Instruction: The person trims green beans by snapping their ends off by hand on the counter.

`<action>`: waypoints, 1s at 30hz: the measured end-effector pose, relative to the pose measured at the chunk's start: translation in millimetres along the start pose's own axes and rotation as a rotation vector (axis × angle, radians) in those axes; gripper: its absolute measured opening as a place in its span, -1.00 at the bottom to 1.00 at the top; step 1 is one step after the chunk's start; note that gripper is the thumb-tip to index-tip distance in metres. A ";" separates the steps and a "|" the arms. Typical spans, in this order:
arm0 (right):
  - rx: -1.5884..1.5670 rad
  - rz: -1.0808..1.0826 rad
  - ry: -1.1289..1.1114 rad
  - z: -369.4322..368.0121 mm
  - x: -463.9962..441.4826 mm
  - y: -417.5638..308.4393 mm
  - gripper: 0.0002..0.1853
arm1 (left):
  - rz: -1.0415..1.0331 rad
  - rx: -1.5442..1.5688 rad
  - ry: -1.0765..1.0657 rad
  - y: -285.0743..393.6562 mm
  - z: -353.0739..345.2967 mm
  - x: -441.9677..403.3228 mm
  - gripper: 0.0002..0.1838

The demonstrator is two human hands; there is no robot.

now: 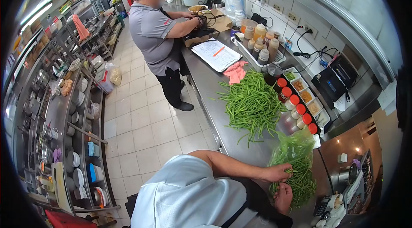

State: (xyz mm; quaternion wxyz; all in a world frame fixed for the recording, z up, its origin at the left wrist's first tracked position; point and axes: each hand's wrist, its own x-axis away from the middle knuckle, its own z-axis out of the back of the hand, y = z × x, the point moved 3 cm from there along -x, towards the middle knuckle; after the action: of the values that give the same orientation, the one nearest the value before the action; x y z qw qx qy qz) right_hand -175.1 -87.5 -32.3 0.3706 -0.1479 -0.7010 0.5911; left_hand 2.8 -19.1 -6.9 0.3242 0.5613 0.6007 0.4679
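My left hand (278,172) is closed, its fingertips pinching green beans at the edge of a bean heap (302,183) on the steel counter (240,142). Just below it in the view, my right hand (283,197) has its fingers curled against the same heap; what lies between them is too small to tell. A green plastic bag (294,145) lies over the upper part of this heap. Farther up the counter spreads a larger loose pile of green beans (252,103).
Red-lidded jars (297,111), small food trays (306,95) and sauce bottles (259,47) line the counter's wall side. A clipboard (216,54) and pink cloth (235,72) lie beyond the beans. Another person (152,34) stands farther up, handling dark cables. Shelves (83,142) stand across the aisle.
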 end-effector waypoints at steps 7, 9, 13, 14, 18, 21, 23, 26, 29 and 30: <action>-0.052 0.056 0.080 -21.1 19.1 -30.6 -0.86 | -0.028 -0.072 -0.030 1.0 0.6 5.7 -0.81; -0.045 0.095 0.052 -20.3 13.1 -26.9 -0.87 | -0.023 -0.122 -0.020 4.1 -3.0 8.5 -0.81; -0.055 0.122 0.118 -26.2 22.0 -33.8 -0.93 | -0.084 -0.029 -0.044 -7.9 -6.2 4.0 -0.80; -0.067 0.110 0.115 -24.7 19.3 -32.3 -0.94 | -0.048 -0.050 -0.059 -9.0 -5.8 3.7 -0.79; -0.491 0.060 0.021 14.1 2.5 19.4 -0.89 | 0.010 0.288 -0.130 -16.7 -12.3 8.0 -0.72; -0.806 0.017 -0.118 -1.8 14.9 -5.1 -0.89 | 0.066 0.583 -0.215 -20.7 -3.1 18.7 -0.80; -0.791 0.059 -0.060 -3.4 26.1 -34.9 -0.86 | 0.360 0.648 -0.116 -5.5 -8.3 21.7 -0.84; -0.676 0.181 0.095 12.0 47.4 -72.2 -0.86 | 0.388 0.699 -0.029 -10.9 4.9 16.1 -0.88; -0.171 0.098 0.392 56.9 57.1 -57.5 -0.82 | 0.416 0.829 -0.107 -10.6 18.0 15.0 -0.88; 0.042 0.152 0.422 62.1 60.1 -52.3 -0.83 | 0.419 0.803 -0.035 -2.9 17.9 17.7 -0.88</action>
State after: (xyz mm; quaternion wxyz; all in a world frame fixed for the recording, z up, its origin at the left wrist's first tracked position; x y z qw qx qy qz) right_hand -247.1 -106.8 35.9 0.4662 -0.3130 -0.5824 0.5878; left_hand 15.2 2.0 -13.5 -0.0107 0.7600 0.6024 0.2438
